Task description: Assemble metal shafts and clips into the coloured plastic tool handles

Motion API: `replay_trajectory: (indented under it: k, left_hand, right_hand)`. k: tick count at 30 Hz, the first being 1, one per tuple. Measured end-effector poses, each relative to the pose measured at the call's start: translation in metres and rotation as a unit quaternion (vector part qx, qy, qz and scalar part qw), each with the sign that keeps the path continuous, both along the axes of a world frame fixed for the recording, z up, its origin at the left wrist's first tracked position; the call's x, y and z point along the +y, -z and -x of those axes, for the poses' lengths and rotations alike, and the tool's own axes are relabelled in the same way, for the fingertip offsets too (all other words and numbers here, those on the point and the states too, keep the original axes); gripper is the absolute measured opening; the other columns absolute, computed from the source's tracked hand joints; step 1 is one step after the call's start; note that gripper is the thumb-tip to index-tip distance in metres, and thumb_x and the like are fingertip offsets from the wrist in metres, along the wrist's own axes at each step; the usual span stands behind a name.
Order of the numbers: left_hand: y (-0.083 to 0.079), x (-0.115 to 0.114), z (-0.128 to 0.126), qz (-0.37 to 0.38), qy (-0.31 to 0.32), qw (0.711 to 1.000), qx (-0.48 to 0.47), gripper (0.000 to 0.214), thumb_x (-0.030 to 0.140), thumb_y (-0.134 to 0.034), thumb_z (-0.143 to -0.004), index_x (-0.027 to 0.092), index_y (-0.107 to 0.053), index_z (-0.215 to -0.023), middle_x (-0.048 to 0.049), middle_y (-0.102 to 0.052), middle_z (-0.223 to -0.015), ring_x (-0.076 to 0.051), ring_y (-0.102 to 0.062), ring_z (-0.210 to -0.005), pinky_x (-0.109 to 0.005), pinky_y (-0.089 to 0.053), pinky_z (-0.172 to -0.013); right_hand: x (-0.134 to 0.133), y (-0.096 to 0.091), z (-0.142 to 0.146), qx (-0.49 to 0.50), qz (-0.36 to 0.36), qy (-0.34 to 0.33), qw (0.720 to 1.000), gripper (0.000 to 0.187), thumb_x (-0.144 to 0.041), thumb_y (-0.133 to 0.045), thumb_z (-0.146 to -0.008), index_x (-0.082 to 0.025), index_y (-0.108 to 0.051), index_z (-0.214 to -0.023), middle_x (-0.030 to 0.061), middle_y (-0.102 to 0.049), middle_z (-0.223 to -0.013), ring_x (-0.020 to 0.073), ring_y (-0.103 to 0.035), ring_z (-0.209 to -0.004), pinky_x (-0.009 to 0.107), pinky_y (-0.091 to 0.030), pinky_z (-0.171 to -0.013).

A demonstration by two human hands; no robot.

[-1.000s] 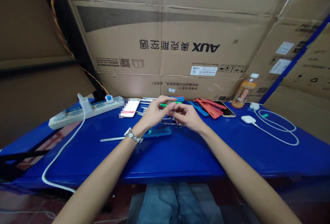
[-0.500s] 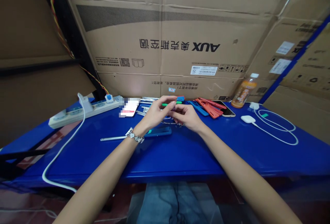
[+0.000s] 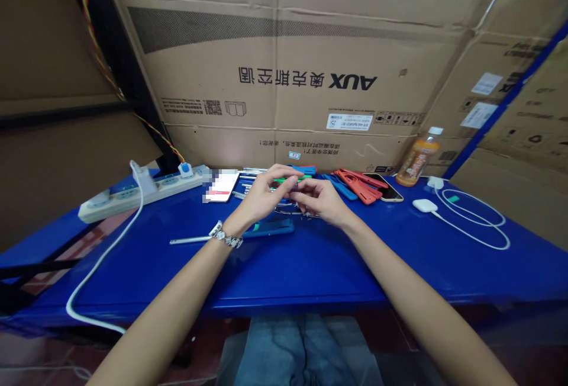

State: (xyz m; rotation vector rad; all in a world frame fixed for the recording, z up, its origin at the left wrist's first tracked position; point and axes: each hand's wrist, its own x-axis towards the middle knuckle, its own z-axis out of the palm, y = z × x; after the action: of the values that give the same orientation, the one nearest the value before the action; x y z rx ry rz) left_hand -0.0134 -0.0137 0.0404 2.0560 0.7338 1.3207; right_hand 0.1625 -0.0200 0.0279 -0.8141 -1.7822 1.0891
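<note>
My left hand [image 3: 264, 195] and my right hand [image 3: 320, 199] meet above the middle of the blue table [image 3: 284, 267], fingers pinched together around a small item I cannot make out. A thin wire ring [image 3: 290, 211] lies just under them. A teal handle with a metal rod [image 3: 248, 232] lies near my left wrist, which wears a watch [image 3: 225, 237]. Behind the hands sit a green piece [image 3: 288, 179], blue pieces [image 3: 339, 186] and red pieces [image 3: 359, 185], plus loose metal rods [image 3: 251, 174].
A white power strip [image 3: 137, 192] with a trailing cable sits back left, a phone [image 3: 222, 185] beside it. Another phone [image 3: 389, 191], an orange drink bottle [image 3: 417, 158] and a white charger with coiled cable [image 3: 470, 220] lie at right. Cardboard boxes [image 3: 306, 72] wall the back.
Both hands stay together at the same spot, with only slight finger movement. The view has shifted a little to the right.
</note>
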Motion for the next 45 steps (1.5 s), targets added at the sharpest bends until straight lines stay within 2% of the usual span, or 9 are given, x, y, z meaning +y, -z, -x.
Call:
replay_trajectory:
  k: [3,7,12,17,20,23,29,35,45]
  left_hand:
    - [0.002,0.001,-0.005,0.014,-0.044,0.997,-0.058,0.021,0.037,-0.072,-0.082,0.017,-0.070,-0.087,-0.0063,-0.066,-0.098,-0.019,-0.063,-0.094,-0.031,-0.050,-0.078]
    - [0.003,0.001,-0.006,0.018,-0.016,0.998,-0.064,0.023,0.038,-0.073,-0.081,0.016,-0.070,-0.075,-0.0071,-0.066,-0.099,-0.019,-0.063,-0.094,-0.032,-0.050,-0.080]
    - [-0.001,-0.001,0.000,-0.006,0.002,1.000,-0.001,0.023,0.037,-0.061,-0.090,0.018,-0.074,-0.088,-0.0094,-0.064,-0.109,-0.020,-0.062,-0.098,-0.032,-0.051,-0.078]
    - [0.005,0.002,0.014,-0.009,-0.082,0.996,-0.016,0.028,0.035,-0.054,-0.093,0.019,-0.065,-0.113,-0.0082,-0.065,-0.112,-0.020,-0.062,-0.100,-0.033,-0.050,-0.082]
    - [0.022,0.001,0.026,0.020,-0.064,0.989,0.133,0.022,0.036,-0.057,-0.090,0.017,-0.067,-0.096,-0.0065,-0.069,-0.096,-0.021,-0.063,-0.090,-0.036,-0.050,-0.082]
    - [0.042,-0.003,0.033,0.045,-0.002,0.967,0.251,0.027,0.037,-0.066,-0.083,0.017,-0.067,-0.102,-0.0076,-0.069,-0.099,-0.023,-0.064,-0.093,-0.038,-0.050,-0.085]
    - [0.055,-0.006,0.030,0.064,0.011,0.954,0.292,0.033,0.043,-0.067,-0.084,0.017,-0.068,-0.104,-0.0089,-0.069,-0.105,-0.024,-0.064,-0.095,-0.036,-0.050,-0.085]
    - [0.055,-0.008,0.029,0.068,-0.006,0.958,0.277,0.035,0.045,-0.068,-0.083,0.017,-0.069,-0.103,-0.0085,-0.070,-0.100,-0.023,-0.064,-0.091,-0.035,-0.051,-0.082]
    - [0.054,-0.012,0.028,0.064,-0.017,0.962,0.265,0.030,0.041,-0.069,-0.082,0.017,-0.070,-0.100,-0.0085,-0.071,-0.097,-0.024,-0.065,-0.089,-0.036,-0.051,-0.081]
  right_hand:
    - [0.005,0.008,0.008,0.042,-0.013,0.042,0.998,0.043,-0.049,-0.080,-0.066,-0.019,-0.050,-0.071,-0.0056,-0.054,-0.058,0.0082,-0.048,-0.046,0.022,-0.035,-0.044]
    - [0.002,0.009,0.012,0.066,-0.025,0.058,0.996,0.044,-0.045,-0.082,-0.065,-0.020,-0.046,-0.073,-0.0070,-0.053,-0.062,0.0075,-0.048,-0.046,0.022,-0.037,-0.044]
    - [-0.006,-0.004,0.001,0.020,0.007,-0.043,0.999,0.036,-0.050,-0.068,-0.078,-0.018,-0.058,-0.094,-0.0037,-0.060,-0.067,0.0081,-0.051,-0.046,0.019,-0.035,-0.038]
    - [0.001,0.001,0.003,0.055,0.010,0.016,0.998,0.037,-0.045,-0.076,-0.073,-0.020,-0.050,-0.076,-0.0027,-0.063,-0.060,0.0091,-0.052,-0.043,0.019,-0.035,-0.036]
    - [0.006,0.007,0.011,0.072,0.010,0.017,0.997,0.044,-0.045,-0.078,-0.072,-0.023,-0.039,-0.073,-0.0073,-0.057,-0.050,0.0105,-0.051,-0.037,0.019,-0.035,-0.033]
    - [0.005,0.011,0.018,0.085,0.007,0.027,0.996,0.047,-0.045,-0.078,-0.071,-0.024,-0.036,-0.077,-0.0059,-0.062,-0.058,0.0108,-0.053,-0.037,0.020,-0.038,-0.032]
    - [-0.002,0.013,0.019,0.077,-0.017,0.019,0.997,0.038,-0.051,-0.059,-0.088,-0.025,-0.052,-0.114,-0.0033,-0.062,-0.076,0.0081,-0.056,-0.044,0.021,-0.048,-0.039]
    - [-0.001,0.002,0.014,0.057,-0.016,0.023,0.998,0.037,-0.054,-0.063,-0.084,-0.018,-0.061,-0.091,-0.0019,-0.062,-0.067,0.0064,-0.052,-0.041,0.018,-0.038,-0.035]
    - [0.000,-0.001,0.023,0.108,0.005,0.070,0.992,0.049,-0.055,-0.077,-0.069,-0.021,-0.041,-0.073,-0.0014,-0.068,-0.067,0.0077,-0.054,-0.035,0.018,-0.037,-0.031]
